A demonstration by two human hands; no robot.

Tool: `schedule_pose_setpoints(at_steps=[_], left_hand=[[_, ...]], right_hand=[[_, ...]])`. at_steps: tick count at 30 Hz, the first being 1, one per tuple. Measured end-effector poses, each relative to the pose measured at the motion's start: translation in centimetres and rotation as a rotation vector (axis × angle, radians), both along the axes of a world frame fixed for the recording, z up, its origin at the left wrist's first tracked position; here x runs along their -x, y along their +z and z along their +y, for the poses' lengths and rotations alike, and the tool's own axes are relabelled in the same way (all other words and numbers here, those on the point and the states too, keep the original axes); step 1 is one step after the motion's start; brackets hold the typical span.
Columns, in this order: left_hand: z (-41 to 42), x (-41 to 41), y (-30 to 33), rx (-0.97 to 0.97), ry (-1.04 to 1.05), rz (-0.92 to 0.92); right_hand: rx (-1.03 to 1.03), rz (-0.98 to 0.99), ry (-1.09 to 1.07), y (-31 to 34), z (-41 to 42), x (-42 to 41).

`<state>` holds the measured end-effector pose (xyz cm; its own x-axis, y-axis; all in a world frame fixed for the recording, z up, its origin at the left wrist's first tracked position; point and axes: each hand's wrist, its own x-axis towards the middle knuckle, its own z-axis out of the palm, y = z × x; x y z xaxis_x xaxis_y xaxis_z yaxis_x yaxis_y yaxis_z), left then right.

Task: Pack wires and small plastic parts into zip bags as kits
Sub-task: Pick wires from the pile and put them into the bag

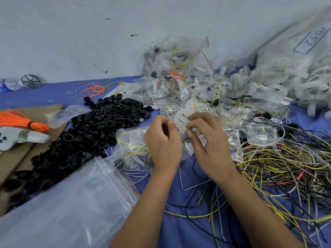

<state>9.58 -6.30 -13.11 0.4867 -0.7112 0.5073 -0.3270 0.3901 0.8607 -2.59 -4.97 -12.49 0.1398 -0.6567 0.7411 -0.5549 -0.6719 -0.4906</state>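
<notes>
Blue counter [188,230] across the lower frame, under a pale wall. At right, a big heap of translucent white plastic wheels [279,83] spilling from a sack [295,42] in the upper right. Lower right, a wide tangle of yellow, black and white wires [290,167]. Left of centre, a mound of black plastic rings [93,129]. Lower left, a stack of empty zip bags [68,203]. Upper centre, a pile of filled zip bags [179,68] against the wall. Far left, a tied bundle of orange wires [19,120] on cardboard [16,158]. At centre, left hand [163,140] and right hand [206,138] raised together, each grip pinching one white plastic wheel [180,120] in a clear zip bag [197,140], just above the counter
</notes>
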Motion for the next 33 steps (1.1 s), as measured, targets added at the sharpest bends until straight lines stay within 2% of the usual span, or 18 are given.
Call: schedule_pose_setpoints(at_steps=[4, 8, 11, 13, 15, 18, 20, 22, 26, 33], left_hand=[[0.3, -0.2, 0.0, 0.062, 0.077, -0.062], [0.4, -0.1, 0.1, 0.085, 0.069, -0.098], [0.5, 0.1, 0.0, 0.089, 0.082, -0.165], [0.6, 0.2, 0.1, 0.070, 0.087, -0.198], [0.5, 0.2, 0.0, 0.047, 0.086, -0.211], [0.4, 0.2, 0.1, 0.048, 0.089, -0.178], [0.5, 0.2, 0.2, 0.067, 0.095, -0.168], [0.7, 0.3, 0.3, 0.092, 0.082, -0.179], [1.1, 0.7, 0.3, 0.164, 0.021, -0.256], [1.7, 1.5, 0.7, 0.336, 0.006, -0.381]], right_hand=[[-0.049, 0.100, -0.023, -0.1, -0.1, 0.2], [-0.127, 0.118, -0.074, -0.4, 0.0, 0.2], [-0.202, 0.154, 0.023, 0.0, 0.0, 0.4], [-0.177, 0.146, 0.073, 0.4, 0.2, 0.3], [-0.168, 0.089, 0.132, 0.6, 0.3, -0.1], [-0.402, -0.207, 0.316, 0.6, 0.6, -0.5], [-0.523, -0.359, 0.334, 0.5, 0.7, -0.5], [-0.559, -0.350, 0.270, 0.4, 0.6, -0.4], [-0.572, -0.198, 0.262, 0.4, 0.6, -0.5], [-0.882, -0.430, 0.625, 0.0, 1.2, -0.3]])
